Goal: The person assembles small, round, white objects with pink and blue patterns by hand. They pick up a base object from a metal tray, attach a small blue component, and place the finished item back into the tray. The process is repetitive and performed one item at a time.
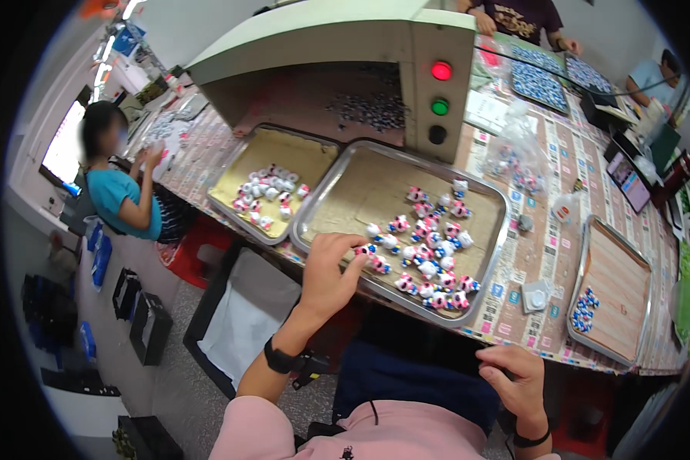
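My left hand (330, 270) reaches over the near left edge of a large metal tray (346, 178). Its thumb and forefinger close on a small white, pink and blue figurine (366, 250). Several similar figurines (429, 249) lie in a loose cluster on the tray's tan lining. Just off the table's front edge, my right hand (514, 374) is held with curled fingers and thumb together; whatever it may hold is hidden. A smaller tray (234, 170) to the left carries white and pink pieces (268, 188).
Behind the trays stands a pale machine housing (437, 84) with red and green lights. On the right are a tray (617, 287) with small blue-and-white pieces, a plastic bag (517, 149) and a phone (627, 182). Other people work at the left (123, 192) and far side (521, 19).
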Demonstrator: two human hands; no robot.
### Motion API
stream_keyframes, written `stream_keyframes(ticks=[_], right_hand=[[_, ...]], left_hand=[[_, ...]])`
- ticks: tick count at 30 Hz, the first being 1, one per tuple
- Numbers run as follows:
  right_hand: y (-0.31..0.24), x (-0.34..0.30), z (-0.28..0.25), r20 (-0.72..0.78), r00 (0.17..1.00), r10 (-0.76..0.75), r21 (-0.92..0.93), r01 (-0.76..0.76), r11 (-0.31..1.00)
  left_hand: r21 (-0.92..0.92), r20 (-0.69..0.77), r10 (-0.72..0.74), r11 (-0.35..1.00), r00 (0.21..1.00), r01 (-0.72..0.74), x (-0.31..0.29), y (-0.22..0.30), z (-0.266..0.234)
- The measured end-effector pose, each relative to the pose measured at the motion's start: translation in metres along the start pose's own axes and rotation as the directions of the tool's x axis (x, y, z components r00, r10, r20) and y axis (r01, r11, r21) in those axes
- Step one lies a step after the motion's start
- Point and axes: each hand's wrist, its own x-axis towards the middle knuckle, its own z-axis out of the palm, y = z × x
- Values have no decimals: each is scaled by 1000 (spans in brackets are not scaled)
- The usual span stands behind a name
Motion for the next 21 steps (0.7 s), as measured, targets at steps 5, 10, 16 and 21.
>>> stream_keyframes(ticks=[5, 10, 16, 21], right_hand=[[0, -5, 3, -65, 998, 13, -24, -15, 1000], [-2, -8, 0, -111, 993, 29, -49, -35, 998], [1, -8, 1, -73, 997, 7, -25, -8, 1000], [-3, -8, 4, -83, 997, 8, -33, -11, 999]], left_hand=[[-54, -73, -27, 998, 997, 23, -2, -19, 3], [263, -310, -9, 960, 951, 95, 21, -76, -36], [590, -112, -267, 758, 957, 280, 14, -187, -76], [590, 83, -301, 783, 950, 196, 35, -177, -76]])
